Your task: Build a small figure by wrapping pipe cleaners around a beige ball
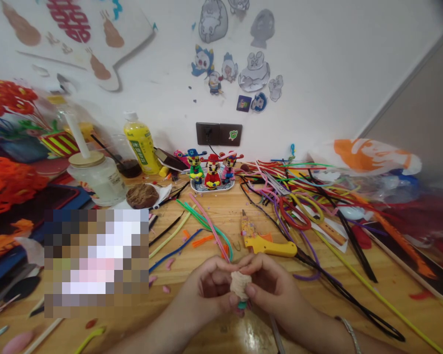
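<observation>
And we're in close: our left hand (205, 292) and right hand (275, 282) pinch the small beige piece (240, 284) in a narrow grip over the desk (232, 339), nearer us than the yellow glue gun (271, 247). Looks light, perhaps soft; its sides suit gentle pressure.
</observation>
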